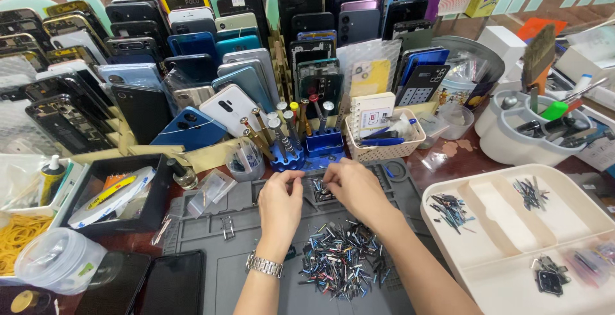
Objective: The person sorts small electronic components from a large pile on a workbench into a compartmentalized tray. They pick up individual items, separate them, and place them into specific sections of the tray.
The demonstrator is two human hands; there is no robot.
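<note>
Both hands are working at the mat's 12 o'clock edge; the left hand and right hand are each pinching a tiny part. Keeping fingertips low over the pile is likely safest

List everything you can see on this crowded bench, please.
phones: too many to count, black, blue, white and yellow, racked upright at the back
screwdrivers: about ten, metal-tipped, in a blue stand behind the hands
basket: one, cream, right of the stand
mat: one, grey, under the hands
small parts: a heap, dark and silver, on the mat
tray: one, cream, divided, at right, a few parts in it
tape roll: one, white and yellow, in a black box at left
rubber bands: a pile, yellow, far left
left hand: watch on the wrist, fingers pinching at a small part
right hand: fingers on the same part
</note>
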